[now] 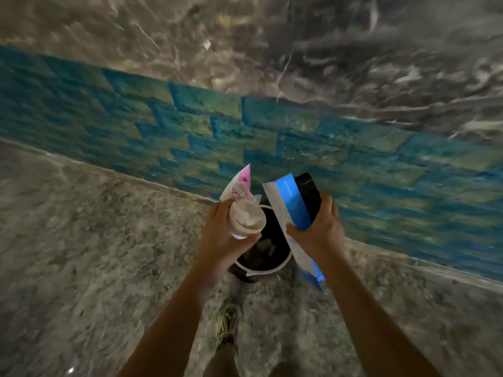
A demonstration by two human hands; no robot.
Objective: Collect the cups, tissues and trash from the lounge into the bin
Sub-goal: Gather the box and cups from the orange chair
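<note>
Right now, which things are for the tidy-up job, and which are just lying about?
For the job:
- cup and pink wrapper, held in the left hand
- blue-and-white packet and black item (too blurred to name), held in the right hand
- bin, below both hands

Just there:
- blue tiled strip
- speckled floor
- shoe

This is an indoor hall or lounge with hard stone finishes. A speckled stone floor [81,254] fills 6 to 9 o'clock. A diagonal band of blue-green tiles [190,126] runs from 10 to 3 o'clock. Dark, veined, marble-like stone [299,44] lies beyond at 12 (blur hides whether the band is flat or a step). A small round bin [268,271] stands at centre on the speckled floor, near the band's edge.
</note>
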